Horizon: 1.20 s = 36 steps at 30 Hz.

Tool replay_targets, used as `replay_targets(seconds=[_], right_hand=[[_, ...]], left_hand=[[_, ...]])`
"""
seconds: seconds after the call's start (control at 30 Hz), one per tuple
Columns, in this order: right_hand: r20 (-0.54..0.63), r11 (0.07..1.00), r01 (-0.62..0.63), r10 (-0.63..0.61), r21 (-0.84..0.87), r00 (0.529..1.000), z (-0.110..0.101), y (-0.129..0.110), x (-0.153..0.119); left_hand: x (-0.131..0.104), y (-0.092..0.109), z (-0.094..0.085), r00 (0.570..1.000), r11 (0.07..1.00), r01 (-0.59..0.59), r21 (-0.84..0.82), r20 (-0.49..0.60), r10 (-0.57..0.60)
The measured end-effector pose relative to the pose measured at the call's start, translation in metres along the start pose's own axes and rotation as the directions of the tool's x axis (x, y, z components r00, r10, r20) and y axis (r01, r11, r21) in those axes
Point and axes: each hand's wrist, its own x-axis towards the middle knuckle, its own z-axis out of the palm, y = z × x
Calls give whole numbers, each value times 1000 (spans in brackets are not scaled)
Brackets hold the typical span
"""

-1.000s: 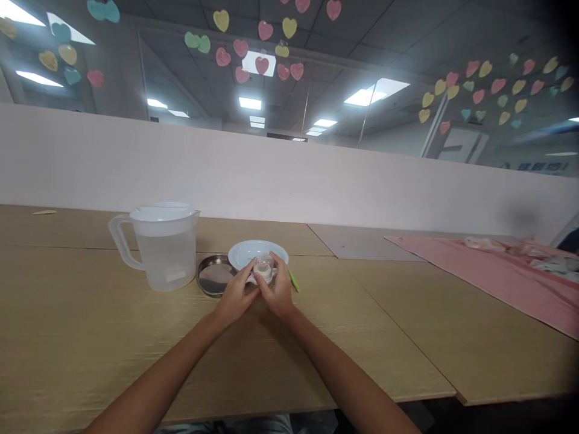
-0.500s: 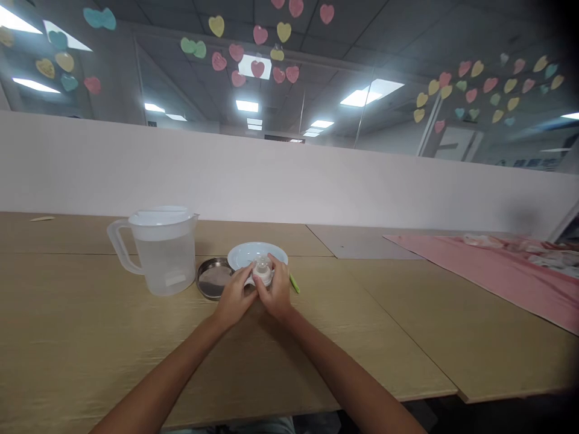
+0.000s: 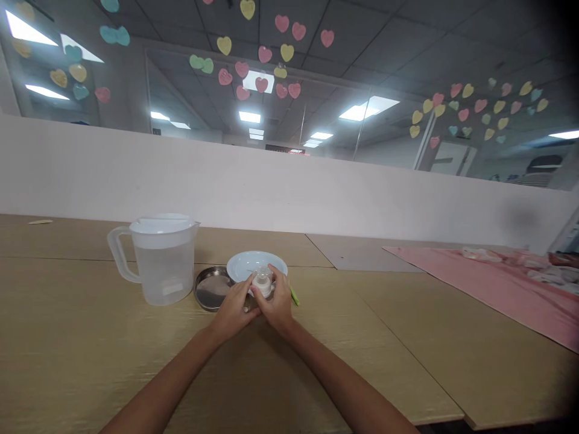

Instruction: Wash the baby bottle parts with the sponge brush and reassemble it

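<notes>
A baby bottle point(image 3: 262, 282) with a clear domed cap and a white collar sits between my two hands, its top facing up toward me. My left hand point(image 3: 232, 311) is closed around its left side. On the other side, my right hand point(image 3: 277, 303) grips it with thumb in front and fingers behind. The lower part of the bottle is hidden by my hands. Just behind them lies a pale blue-white plate point(image 3: 239, 260). A round shallow metal dish point(image 3: 211, 289) rests beside my left hand. Part of a slim green item point(image 3: 295, 297) shows past my right hand.
A lidded translucent pitcher point(image 3: 165, 265) stands on the wooden table point(image 3: 371, 343) at the left, its handle pointing left. A pink cloth point(image 3: 474, 280) with crumpled plastic on it covers the right side. A low white wall point(image 3: 289, 193) runs along the back.
The camera has tilted up a little, so the table things appear lower. Both hands stay around the baby bottle, with only slight finger shifts.
</notes>
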Motion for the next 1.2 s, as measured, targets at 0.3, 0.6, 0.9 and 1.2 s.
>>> replay_targets(seconds=[0.3, 0.6, 0.9, 1.2], right_hand=[[0, 981, -117, 119, 152, 993, 2, 2, 0], [50, 949, -217, 211, 230, 976, 3, 4, 1], [70, 923, -249, 239, 292, 968, 4, 7, 1], [65, 923, -266, 258, 278, 964, 6, 9, 1]], left_hand=[[-1, -2, 2, 999, 999, -28, 41, -34, 30], [1, 0, 2, 999, 997, -24, 67, -41, 27], [0, -1, 4, 999, 998, -12, 54, -49, 14], [0, -1, 4, 999, 999, 4, 37, -51, -2]])
